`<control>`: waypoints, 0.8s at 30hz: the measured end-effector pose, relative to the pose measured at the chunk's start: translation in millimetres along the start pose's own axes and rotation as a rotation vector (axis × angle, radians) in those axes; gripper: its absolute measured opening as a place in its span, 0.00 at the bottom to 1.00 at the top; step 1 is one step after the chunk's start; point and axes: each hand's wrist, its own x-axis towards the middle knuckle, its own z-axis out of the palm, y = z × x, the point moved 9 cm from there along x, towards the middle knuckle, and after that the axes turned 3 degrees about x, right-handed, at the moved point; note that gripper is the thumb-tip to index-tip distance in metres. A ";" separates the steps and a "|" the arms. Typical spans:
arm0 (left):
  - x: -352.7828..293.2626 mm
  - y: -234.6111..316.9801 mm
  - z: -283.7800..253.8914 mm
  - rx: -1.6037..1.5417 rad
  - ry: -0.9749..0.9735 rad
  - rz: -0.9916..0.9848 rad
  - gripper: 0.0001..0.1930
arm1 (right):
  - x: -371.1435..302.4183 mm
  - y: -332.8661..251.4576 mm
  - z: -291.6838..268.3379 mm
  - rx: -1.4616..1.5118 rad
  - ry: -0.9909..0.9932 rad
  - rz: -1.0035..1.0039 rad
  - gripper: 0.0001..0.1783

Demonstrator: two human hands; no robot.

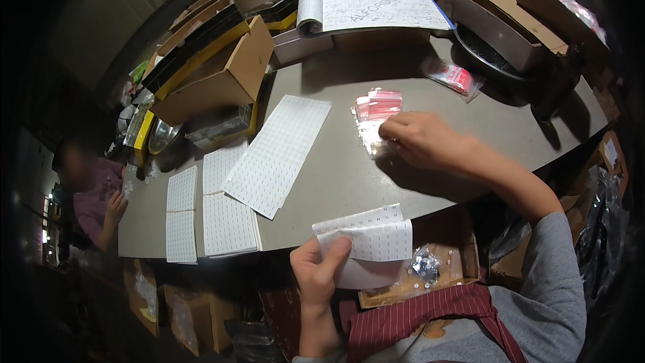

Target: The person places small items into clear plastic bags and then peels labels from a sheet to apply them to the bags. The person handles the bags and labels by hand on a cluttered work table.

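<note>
co-worker: a person [91, 185] sits at the table's far left end, at about 9 o'clock from the sheets, face blurred, hands too small to read.
label sheets on table: white gridded sheets [279, 154] lie flat on the grey table [336, 181]; the biggest runs its long axis from 1 o'clock down to 7 o'clock.
left hand: the left hand [321, 270] pinches a folded label sheet [369, 242] between thumb and fingers at the table's near edge (thumb on top, the other fingers hidden behind the paper).
box in lap: a shallow cardboard box [463, 255] with small shiny pieces [424, 267] sits just beside the sheet, at its 4 o'clock.
bag stack: a pile of small clear bags with red strips [376, 117] lies at 1 o'clock from the left hand, well apart from it.
right hand: the right hand [420, 140] rests on the pile's lower right corner, fingertips curled down onto the top bag; whether it grips a bag or only presses it I cannot tell.
nearer hand: the right, already touching the pile.
hard to make out: the table's rim bends with the lens, and the boxes [222, 74] at 12 o'clock overlap.
</note>
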 end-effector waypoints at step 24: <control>-4.7 -5.1 14.8 0.039 -0.049 -0.008 0.10 | 3.7 57.3 14.0 0.208 -0.009 0.258 0.14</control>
